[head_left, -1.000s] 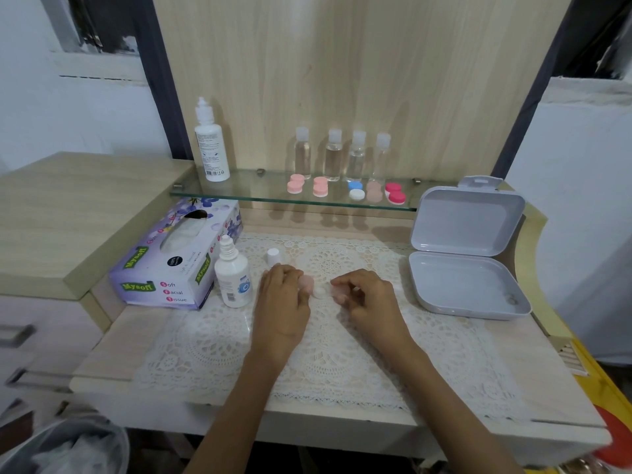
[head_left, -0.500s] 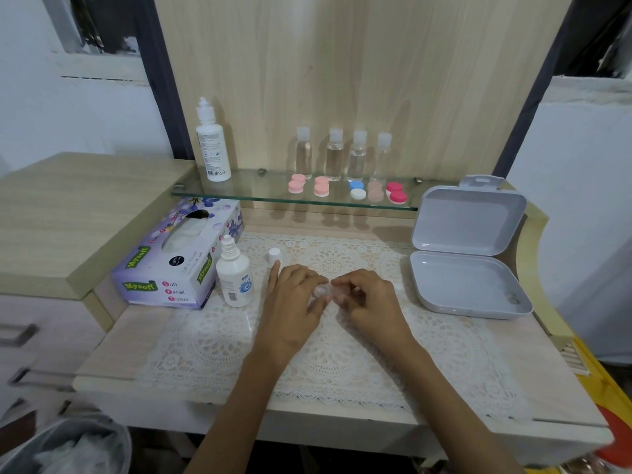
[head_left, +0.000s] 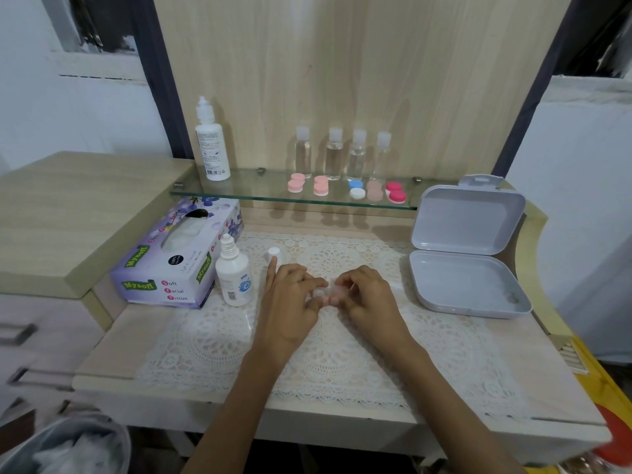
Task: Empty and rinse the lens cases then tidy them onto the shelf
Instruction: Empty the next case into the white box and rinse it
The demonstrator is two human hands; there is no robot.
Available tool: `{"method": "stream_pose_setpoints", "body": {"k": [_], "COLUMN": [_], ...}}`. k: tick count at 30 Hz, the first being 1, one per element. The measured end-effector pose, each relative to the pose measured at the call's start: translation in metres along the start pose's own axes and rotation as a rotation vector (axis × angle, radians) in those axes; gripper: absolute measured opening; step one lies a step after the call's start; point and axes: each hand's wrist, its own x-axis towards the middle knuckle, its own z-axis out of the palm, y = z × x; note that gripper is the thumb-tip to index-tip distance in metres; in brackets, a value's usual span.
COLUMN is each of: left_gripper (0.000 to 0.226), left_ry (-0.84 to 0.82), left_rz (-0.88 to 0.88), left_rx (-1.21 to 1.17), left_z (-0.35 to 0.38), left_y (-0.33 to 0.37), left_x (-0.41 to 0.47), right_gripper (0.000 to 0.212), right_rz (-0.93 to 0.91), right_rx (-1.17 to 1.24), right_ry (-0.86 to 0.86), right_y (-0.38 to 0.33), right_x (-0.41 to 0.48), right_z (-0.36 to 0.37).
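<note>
Both hands meet over the lace mat (head_left: 342, 357), holding a small pale pink and white lens case (head_left: 325, 291) between their fingertips. My left hand (head_left: 290, 302) pinches its left end and my right hand (head_left: 367, 295) pinches its right end; most of the case is hidden by fingers. On the glass shelf (head_left: 260, 193) sit several closed lens cases: two pink pairs (head_left: 295, 183), a blue and white one (head_left: 356, 189), a beige one (head_left: 374, 190) and a red one (head_left: 396, 192).
An uncapped solution bottle (head_left: 234, 271) stands left of my hands, its white cap (head_left: 274, 253) behind them. A tissue box (head_left: 178, 251) lies further left. An open grey box (head_left: 468, 268) is at the right. Tall bottles (head_left: 212, 142) line the shelf. A bin (head_left: 65, 446) stands below left.
My left hand has slid right toward my right hand and now pinches the case with it. The hands sit closer together than a second ago.
</note>
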Motion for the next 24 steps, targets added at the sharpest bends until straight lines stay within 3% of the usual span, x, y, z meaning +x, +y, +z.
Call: {"method": "stream_pose_setpoints", "body": {"k": [16, 24], "left_gripper": [0.023, 0.025], "left_ry": [0.03, 0.017], "left_rz": [-0.014, -0.032], "left_rx": [0.006, -0.005], "left_z": [-0.0002, -0.0016], "left_y": [0.0024, 0.0034], "left_x": [0.0014, 0.0016], "right_gripper": [0.018, 0.051], "right_rz": [-0.044, 0.016], "right_rx": [-0.027, 0.078], "right_ry": [-0.064, -0.056], "right_y": [0.0023, -0.0018], "right_x": [0.0011, -0.0036], "right_z": [0.0016, -0.0008]}}
